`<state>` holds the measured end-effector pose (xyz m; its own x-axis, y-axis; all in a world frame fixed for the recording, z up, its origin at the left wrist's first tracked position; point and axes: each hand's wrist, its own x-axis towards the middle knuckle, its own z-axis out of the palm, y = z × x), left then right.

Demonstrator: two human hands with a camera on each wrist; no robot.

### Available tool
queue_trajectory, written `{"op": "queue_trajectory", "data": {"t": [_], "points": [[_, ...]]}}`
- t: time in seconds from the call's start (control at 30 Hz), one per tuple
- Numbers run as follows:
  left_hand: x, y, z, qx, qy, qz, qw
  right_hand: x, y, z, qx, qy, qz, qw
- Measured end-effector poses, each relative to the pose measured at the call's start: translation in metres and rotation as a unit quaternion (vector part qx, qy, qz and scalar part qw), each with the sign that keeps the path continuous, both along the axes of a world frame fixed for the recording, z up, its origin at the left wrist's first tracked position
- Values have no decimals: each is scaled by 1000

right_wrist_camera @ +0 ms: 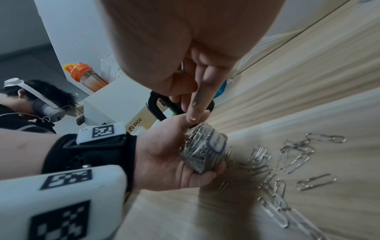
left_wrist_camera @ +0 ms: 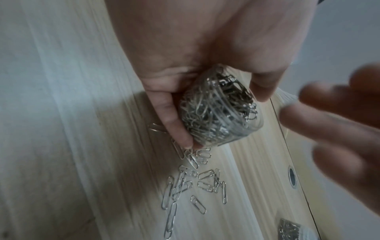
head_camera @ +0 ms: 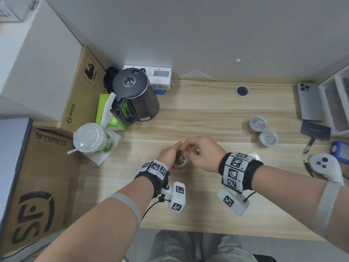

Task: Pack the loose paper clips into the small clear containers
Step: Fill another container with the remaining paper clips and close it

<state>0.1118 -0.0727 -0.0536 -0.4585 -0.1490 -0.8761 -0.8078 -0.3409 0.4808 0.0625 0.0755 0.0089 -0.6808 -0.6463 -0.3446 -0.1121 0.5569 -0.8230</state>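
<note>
Left hand (head_camera: 168, 155) grips small clear round container (left_wrist_camera: 218, 110), frame centre, packed w/ silver clips. Right hand (head_camera: 203, 153) fingertips inside opening; pinch unclear. Two filled lidded containers (head_camera: 263, 131) centre-right; loose silver paper clips (left_wrist_camera: 191, 183), count unclear.

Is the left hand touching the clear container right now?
Touching. In the left wrist view, the left hand grips the clear container with thumb and fingers against its sides; the right wrist view shows the same grip.
</note>
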Motion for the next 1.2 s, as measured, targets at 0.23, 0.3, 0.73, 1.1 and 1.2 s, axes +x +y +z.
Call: {"op": "queue_trajectory", "data": {"t": [0.23,0.3,0.73,1.1,1.2], "points": [[5,-16,-1,-64,-11,-76,995,-24,29,-36,236,84,118,961],[6,-18,-1,-85,-6,-95,992,-16,35,-48,281,82,164,942],[17,2,-8,-82,17,-175,981,11,23,-84,114,63,56,990],[17,-14,-11,-127,22,-198,972,9,31,-79,182,86,70,977],[18,0,-12,-91,23,-195,976,16,12,-85,170,94,66,979]]}}
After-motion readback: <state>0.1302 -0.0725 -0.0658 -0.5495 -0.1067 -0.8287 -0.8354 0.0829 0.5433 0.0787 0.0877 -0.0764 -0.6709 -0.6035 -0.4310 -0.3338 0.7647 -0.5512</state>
